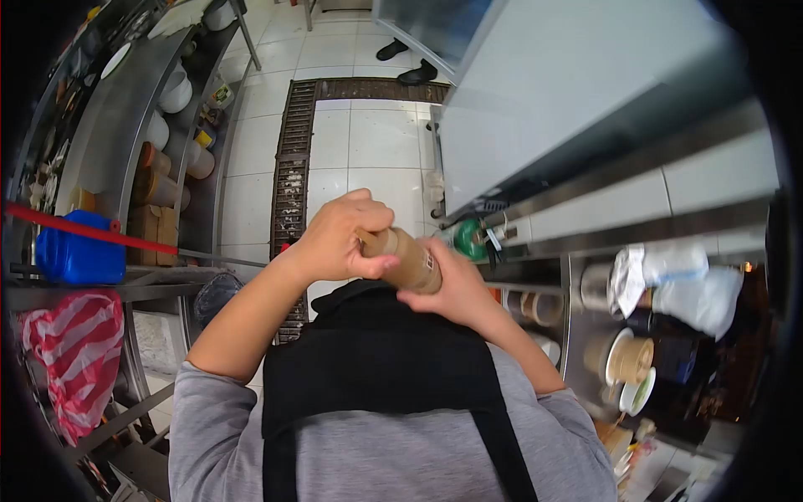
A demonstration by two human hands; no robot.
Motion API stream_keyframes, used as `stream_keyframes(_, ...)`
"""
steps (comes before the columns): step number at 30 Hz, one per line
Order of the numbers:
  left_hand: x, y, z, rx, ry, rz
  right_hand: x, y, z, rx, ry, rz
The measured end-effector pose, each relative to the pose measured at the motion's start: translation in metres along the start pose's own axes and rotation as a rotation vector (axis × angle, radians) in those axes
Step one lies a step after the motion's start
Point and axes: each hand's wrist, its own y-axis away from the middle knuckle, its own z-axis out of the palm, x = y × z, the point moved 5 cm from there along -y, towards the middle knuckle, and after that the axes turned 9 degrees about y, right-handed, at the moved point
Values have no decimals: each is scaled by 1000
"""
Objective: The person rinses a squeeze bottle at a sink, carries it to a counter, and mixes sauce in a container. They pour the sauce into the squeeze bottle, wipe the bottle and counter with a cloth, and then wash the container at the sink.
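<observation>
A translucent plastic bottle (406, 255) with brownish contents and small print on its side is held tilted in front of my apron. My right hand (458, 289) wraps around its body from the right, the thumb and fingers on either side. At its upper left end, my left hand (347, 238) is closed with curled fingers and the thumb against the bottle. A small tan piece shows between those fingers, too blurred to name. The cap end is mostly hidden by the left hand.
On the left, a steel shelf unit (92, 142) holds tubs, a blue container (79, 248) and a red-striped bag (75, 360). A white appliance (577, 92) stands at the right, with a loaded counter (577, 335) nearer. A floor grate (290, 167) crosses the tiles; another person's shoes (416, 74) show ahead.
</observation>
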Motion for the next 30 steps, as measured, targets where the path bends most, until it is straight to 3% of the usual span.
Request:
stream_keyframes(2, -11, 10, -4, 176, -74, -263, -9, -12, -16, 318, 414, -4)
stream_keyframes(3, -77, 5, -22, 169, 12, -387, 10, -87, -26, 188, 363, 53)
stream_keyframes(5, -141, 1, -56, 517, 272, -864, 6, -165, -60, 355, 563, -212)
stream_keyframes(7, -187, 1, -89, 581, 347, -927, -12, -229, -79, 263, 585, -258)
stream_keyframes(9, -221, 13, -109, 1068, 997, -960, -26, -286, -83, 99, 624, -388)
stream_keyframes(11, -232, 13, -144, 1111, 1048, -891, -47, -338, -87, 50, 625, -471)
stream_keyframes(13, -239, 10, -186, 1310, 1010, -568, -65, -392, -91, 46, 656, -482)
stream_keyframes(15, -260, 18, -216, 1277, 1011, -491, -73, -448, -89, 16, 676, -494)
stream_keyframes(17, -296, 29, -234, 1223, 923, -544, -73, -501, -88, 11, 700, -479)
stream_keyframes(19, -339, 36, -265, 1283, 916, -530, -76, -550, -89, 7, 745, -512)
stream_keyframes(22, -411, 44, -325, 1264, 760, -804, -72, -625, -101, 57, 719, -541)
stream_keyframes(26, -515, 17, -382, 1079, 820, -890, -63, -712, -140, 56, 666, -409)
stream_keyframes(30, -587, -49, -438, 858, 708, -1011, -59, -764, -195, 256, 673, -308)
